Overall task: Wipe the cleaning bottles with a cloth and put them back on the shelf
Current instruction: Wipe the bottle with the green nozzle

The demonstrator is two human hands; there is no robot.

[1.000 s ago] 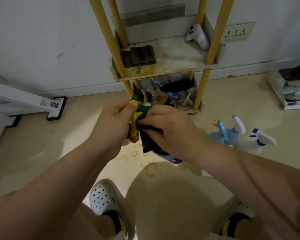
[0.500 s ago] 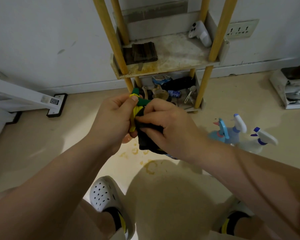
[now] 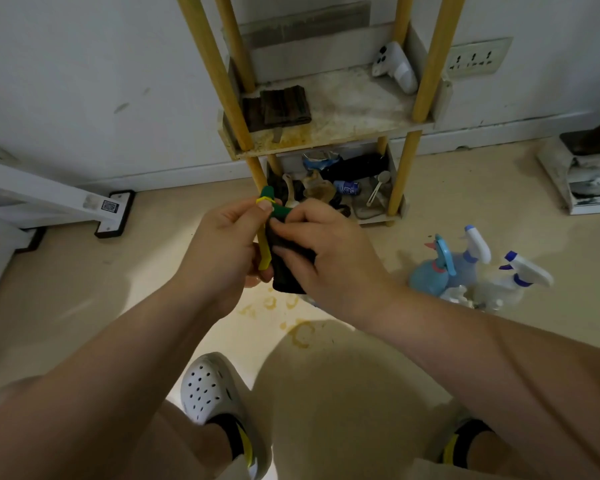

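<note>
Raised a little against a second ago are the left hand [image 3: 222, 244] and right hand [image 3: 329, 258]. The right fingers [image 3: 291, 220] now sit further up the spray bottle [image 3: 278, 212], and less of its blue body shows below the cloth [image 3: 286, 275].

Left hand: the forearm reaches in from the lower left with the wrist turned inward. Its fingers [image 3: 253, 209] curl round the neck and yellow trigger, thumb tip on the yellow collar. It probably steadies the bottle while the other hand rubs.

Spray bottle: it is held roughly upright in the air between the two hands, in front of the shelf's lower tier. Only the green head and yellow trigger show.

Cloth: dark, it wraps the bottle body and hangs just below the right palm.

Right hand: the forearm comes from the lower right, knuckles up. Its fingers pinch the cloth against the bottle just under the green head, likely to wipe the neck.

Shelf [image 3: 343, 109]: it has yellow posts and a stained board carrying a folded dark rag [image 3: 281, 105] and a white controller [image 3: 395, 67]. It is presumably where the bottle goes back.

Further spray bottles [image 3: 463, 268]: they stand together on the floor [image 3: 499, 209], well apart from the hands, apparently awaiting wiping.
</note>
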